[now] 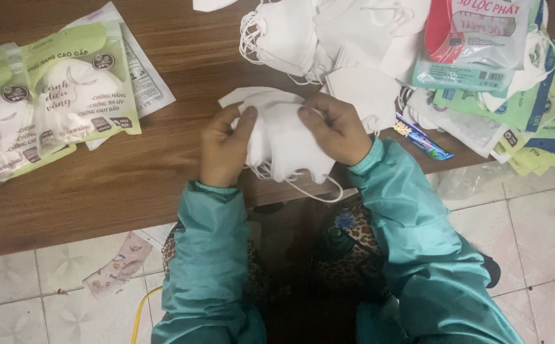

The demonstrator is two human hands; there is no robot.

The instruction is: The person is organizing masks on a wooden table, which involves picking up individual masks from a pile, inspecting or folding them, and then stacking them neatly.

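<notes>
Head view: both hands at frame centre. Left hand (pixel 225 148) and right hand (pixel 336 127) grip a small stack of white masks (pixel 284 143), fingers closed on its edges, apparently just above the table (pixel 131 185). Loose masks (pixel 328 32) upper centre; green packets (pixel 48 102) upper left.

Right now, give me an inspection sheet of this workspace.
Surface: brown wooden table, near edge bare.
Job's things: small stack of white folded face masks with ear loops hanging, held over the table edge.
Clutter: loose white mask pile; green-and-white packaged masks at left; printed empty pouches at right.
Grippers: left hand and right hand both grip the stack.
Cables: yellow cord on the floor.
Surroundings: pale tiled floor, teal sleeves.
</notes>
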